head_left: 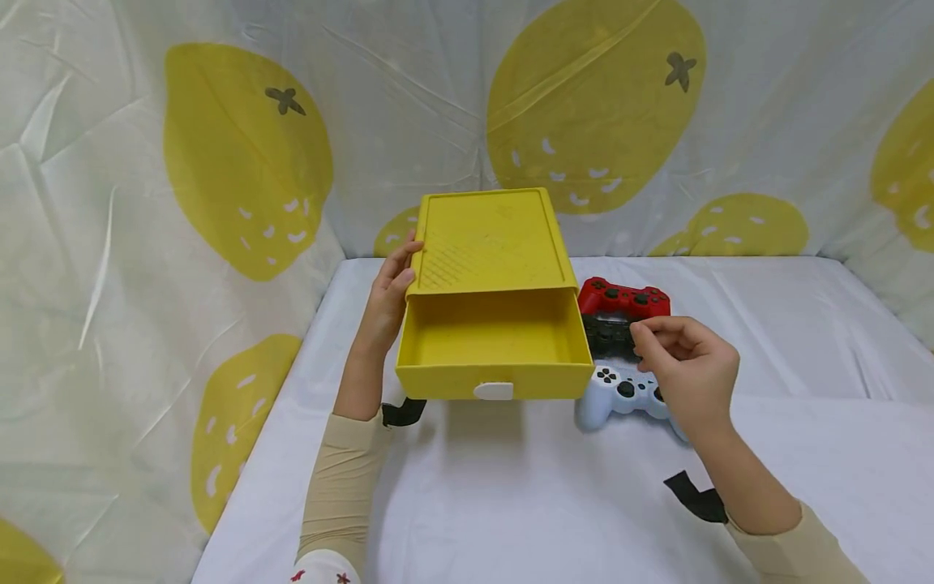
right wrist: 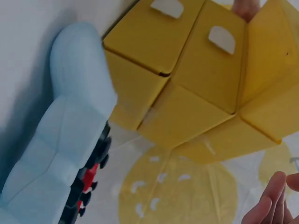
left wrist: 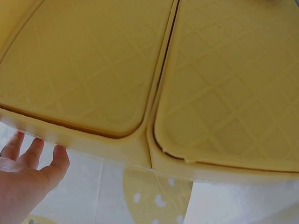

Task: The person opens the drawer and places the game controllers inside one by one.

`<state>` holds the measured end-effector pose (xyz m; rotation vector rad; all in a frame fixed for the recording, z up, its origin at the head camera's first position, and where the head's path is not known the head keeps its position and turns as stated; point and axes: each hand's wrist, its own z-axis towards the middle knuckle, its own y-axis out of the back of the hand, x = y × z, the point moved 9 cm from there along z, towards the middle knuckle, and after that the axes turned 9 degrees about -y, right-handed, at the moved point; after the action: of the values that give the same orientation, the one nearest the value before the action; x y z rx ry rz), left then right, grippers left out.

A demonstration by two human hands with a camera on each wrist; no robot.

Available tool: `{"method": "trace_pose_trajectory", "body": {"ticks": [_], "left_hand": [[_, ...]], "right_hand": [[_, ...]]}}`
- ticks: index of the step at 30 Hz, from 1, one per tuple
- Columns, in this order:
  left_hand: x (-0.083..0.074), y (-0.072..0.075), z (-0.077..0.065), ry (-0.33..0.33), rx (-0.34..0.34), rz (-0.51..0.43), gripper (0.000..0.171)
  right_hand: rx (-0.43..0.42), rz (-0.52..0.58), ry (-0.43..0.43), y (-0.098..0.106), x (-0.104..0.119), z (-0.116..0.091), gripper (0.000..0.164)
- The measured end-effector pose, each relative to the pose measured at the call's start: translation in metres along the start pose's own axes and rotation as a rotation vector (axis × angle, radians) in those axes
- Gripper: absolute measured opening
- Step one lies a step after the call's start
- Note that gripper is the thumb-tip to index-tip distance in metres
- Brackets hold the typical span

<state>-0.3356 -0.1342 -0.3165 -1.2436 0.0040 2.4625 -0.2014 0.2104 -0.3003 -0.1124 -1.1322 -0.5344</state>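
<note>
A yellow drawer cabinet [head_left: 489, 235] stands in the middle of the head view, its top drawer [head_left: 496, 383] pulled out so the bare inside bottom shows. My left hand [head_left: 387, 304] rests against the cabinet's left side near the top edge; the left wrist view shows its fingertips [left wrist: 60, 154] touching the side wall. My right hand [head_left: 689, 361] hovers right of the drawer, thumb and forefinger close together, with nothing visible between them. Beneath and beside it lie a light blue game controller [head_left: 609, 397], a black controller [head_left: 609, 334] and a red controller [head_left: 620, 298].
White tabs [right wrist: 222, 39] mark the lower drawer fronts in the right wrist view. A white cloth [head_left: 525, 503] covers the table, and a lemon-print curtain [head_left: 409, 105] hangs behind and at the sides. Black straps [head_left: 696, 496] hang by both wrists.
</note>
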Motion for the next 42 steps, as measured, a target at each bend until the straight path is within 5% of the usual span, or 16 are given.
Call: {"method": "trace_pose_trajectory", "body": {"ticks": [13,23,30,42], "left_hand": [[-0.001,0.000,-0.003,-0.003,0.009,-0.003,0.034],[-0.001,0.001,-0.003,-0.016,0.022,-0.010,0.036],[0.000,0.001,-0.003,-0.005,0.017,0.014,0.042],[0.000,0.001,-0.004,0.017,0.011,-0.005,0.034]], "right_hand": [[0.007,-0.143,-0.205,0.012,-0.063,0.041,0.016],[0.165,-0.424,-0.285,0.016,-0.095,0.068,0.048],[0.220,-0.547,-0.331,0.019,-0.116,0.084,0.053],[0.316,-0.565,-0.473,0.022,-0.161,0.104,0.068]]}}
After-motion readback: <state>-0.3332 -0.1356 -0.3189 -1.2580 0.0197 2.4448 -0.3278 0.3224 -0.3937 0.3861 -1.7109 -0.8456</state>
